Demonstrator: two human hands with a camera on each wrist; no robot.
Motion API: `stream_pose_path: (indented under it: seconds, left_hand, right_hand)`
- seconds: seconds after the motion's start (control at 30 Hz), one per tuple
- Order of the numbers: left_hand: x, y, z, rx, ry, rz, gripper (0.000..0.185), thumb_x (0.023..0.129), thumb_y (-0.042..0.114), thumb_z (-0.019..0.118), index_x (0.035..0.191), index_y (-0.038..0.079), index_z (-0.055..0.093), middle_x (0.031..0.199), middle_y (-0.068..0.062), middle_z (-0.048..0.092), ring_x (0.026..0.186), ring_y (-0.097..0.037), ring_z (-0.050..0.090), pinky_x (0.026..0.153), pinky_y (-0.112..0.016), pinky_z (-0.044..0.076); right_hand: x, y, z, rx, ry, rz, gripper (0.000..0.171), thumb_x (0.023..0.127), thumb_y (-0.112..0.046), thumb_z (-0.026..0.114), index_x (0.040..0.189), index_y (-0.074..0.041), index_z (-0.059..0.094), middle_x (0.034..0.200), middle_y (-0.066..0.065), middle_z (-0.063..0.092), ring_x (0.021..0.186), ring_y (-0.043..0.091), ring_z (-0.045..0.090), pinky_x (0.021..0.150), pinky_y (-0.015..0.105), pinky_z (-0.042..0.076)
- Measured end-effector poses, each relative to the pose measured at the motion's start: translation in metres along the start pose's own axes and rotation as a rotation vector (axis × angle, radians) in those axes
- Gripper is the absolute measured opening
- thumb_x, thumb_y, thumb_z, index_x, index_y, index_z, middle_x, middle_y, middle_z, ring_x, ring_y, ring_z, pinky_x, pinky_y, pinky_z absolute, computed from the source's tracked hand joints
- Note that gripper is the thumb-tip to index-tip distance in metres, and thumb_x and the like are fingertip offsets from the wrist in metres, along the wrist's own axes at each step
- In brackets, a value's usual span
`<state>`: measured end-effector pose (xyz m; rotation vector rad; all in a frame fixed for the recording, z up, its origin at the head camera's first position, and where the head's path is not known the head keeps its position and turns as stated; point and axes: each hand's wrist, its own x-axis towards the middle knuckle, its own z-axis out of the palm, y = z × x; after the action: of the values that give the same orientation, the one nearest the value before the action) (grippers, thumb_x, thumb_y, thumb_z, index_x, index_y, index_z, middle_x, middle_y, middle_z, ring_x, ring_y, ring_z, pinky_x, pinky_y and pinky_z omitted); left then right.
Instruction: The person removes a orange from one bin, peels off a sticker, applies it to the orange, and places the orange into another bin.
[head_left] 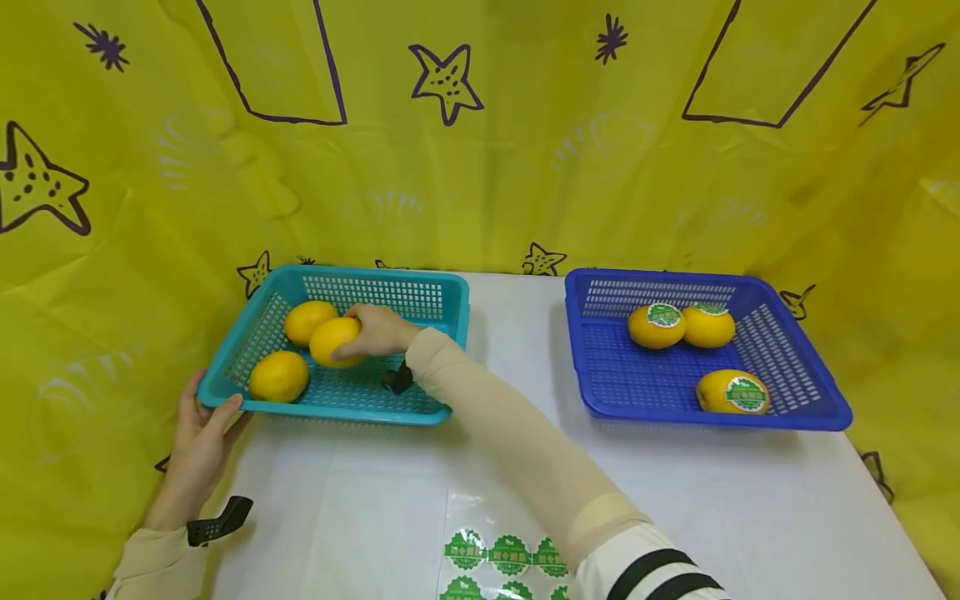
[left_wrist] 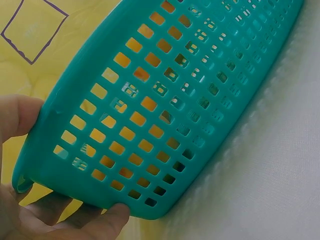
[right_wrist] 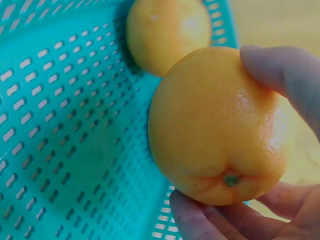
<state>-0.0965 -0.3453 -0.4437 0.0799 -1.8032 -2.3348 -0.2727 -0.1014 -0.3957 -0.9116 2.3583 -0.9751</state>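
My right hand [head_left: 381, 331] grips an orange [head_left: 333, 342] over the teal basket [head_left: 337, 409], with the thumb on one side and fingers on the other. In the right wrist view the held orange [right_wrist: 215, 130] shows its green stem end. Two more oranges lie in the basket, one orange [head_left: 307, 318] behind and one orange [head_left: 279, 377] near the front left corner. My left hand [head_left: 197, 450] holds the basket's front left corner. The left wrist view has the thumb at the rim and the fingers under the perforated wall [left_wrist: 145, 117].
On the right stands a blue basket [head_left: 712, 421] with three oranges bearing green-and-white round stickers [head_left: 746, 395]. A sheet of similar stickers [head_left: 510, 554] lies at the front of the white table [head_left: 360, 500], partly hidden by my right sleeve. A yellow patterned cloth [head_left: 510, 175] hangs behind.
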Motion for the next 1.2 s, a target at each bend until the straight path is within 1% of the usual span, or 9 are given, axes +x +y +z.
stream_pose_path:
  seconds: [0.3,0.5,0.57,0.7,0.87,0.97,1.1,1.2]
  left_hand:
    - [0.0,-0.001,0.0,0.009,0.003,-0.021,0.073,0.103,0.004,0.044,0.154,0.016,-0.006,0.151,-0.019,0.006,0.127,-0.015,0.035,0.089,-0.018,0.046]
    - [-0.003,-0.002,0.0,-0.017,0.01,-0.004,0.072,0.103,0.002,0.044,0.154,0.015,-0.005,0.149,-0.015,0.014,0.125,-0.012,0.039,0.088,-0.019,0.047]
    - [-0.003,-0.002,0.001,-0.018,0.013,-0.001,0.072,0.103,0.002,0.044,0.154,0.015,-0.005,0.148,-0.014,0.016,0.124,-0.011,0.04,0.088,-0.019,0.047]
    - [-0.002,-0.002,0.002,-0.02,0.014,0.007,0.072,0.102,0.001,0.044,0.154,0.015,-0.003,0.146,-0.012,0.02,0.123,-0.011,0.042,0.087,-0.019,0.048]
    - [-0.003,-0.002,0.0,-0.041,0.012,0.026,0.071,0.102,-0.001,0.043,0.154,0.015,-0.002,0.144,-0.008,0.025,0.123,-0.01,0.042,0.087,-0.02,0.049]
    - [-0.002,-0.002,-0.001,-0.042,0.009,0.023,0.072,0.102,-0.001,0.043,0.155,0.015,-0.003,0.147,-0.011,0.021,0.126,-0.011,0.039,0.087,-0.02,0.048]
    - [-0.002,-0.002,0.0,-0.029,0.008,0.003,0.074,0.103,0.001,0.043,0.156,0.017,-0.006,0.153,-0.017,0.008,0.131,-0.015,0.032,0.088,-0.019,0.048]
    - [-0.003,-0.002,-0.001,-0.017,0.002,-0.007,0.076,0.103,0.002,0.043,0.156,0.018,-0.008,0.156,-0.017,0.002,0.134,-0.015,0.03,0.089,-0.019,0.047]
  right_hand:
    - [-0.03,-0.005,-0.016,0.059,0.06,-0.096,0.069,0.084,-0.04,0.074,0.139,-0.005,0.049,0.122,0.003,0.057,0.095,0.012,0.054,0.075,0.02,0.047]
    - [-0.051,-0.01,-0.027,0.132,0.099,-0.138,0.068,0.084,-0.038,0.075,0.137,-0.006,0.048,0.123,0.003,0.056,0.096,0.013,0.055,0.077,0.019,0.048]
    - [-0.059,-0.01,-0.032,0.16,0.106,-0.155,0.065,0.084,-0.037,0.076,0.135,-0.006,0.05,0.121,0.001,0.056,0.096,0.013,0.056,0.077,0.02,0.048]
    - [-0.074,-0.007,-0.038,0.208,0.119,-0.177,0.066,0.084,-0.034,0.077,0.137,-0.007,0.049,0.122,0.0,0.056,0.097,0.013,0.055,0.079,0.021,0.049]
    - [-0.096,-0.007,-0.044,0.238,0.15,-0.214,0.066,0.083,-0.03,0.079,0.137,-0.006,0.049,0.122,0.0,0.056,0.102,0.014,0.054,0.082,0.021,0.049]
    - [-0.114,-0.005,-0.047,0.249,0.17,-0.233,0.065,0.082,-0.028,0.08,0.136,-0.006,0.049,0.122,0.001,0.056,0.104,0.014,0.053,0.086,0.022,0.048]
    - [-0.142,-0.001,-0.05,0.274,0.198,-0.259,0.064,0.082,-0.025,0.08,0.135,-0.007,0.05,0.122,0.001,0.056,0.106,0.014,0.053,0.09,0.025,0.047]
    - [-0.164,0.003,-0.05,0.288,0.222,-0.279,0.062,0.082,-0.024,0.08,0.135,-0.008,0.051,0.121,0.0,0.057,0.107,0.013,0.053,0.093,0.027,0.047]
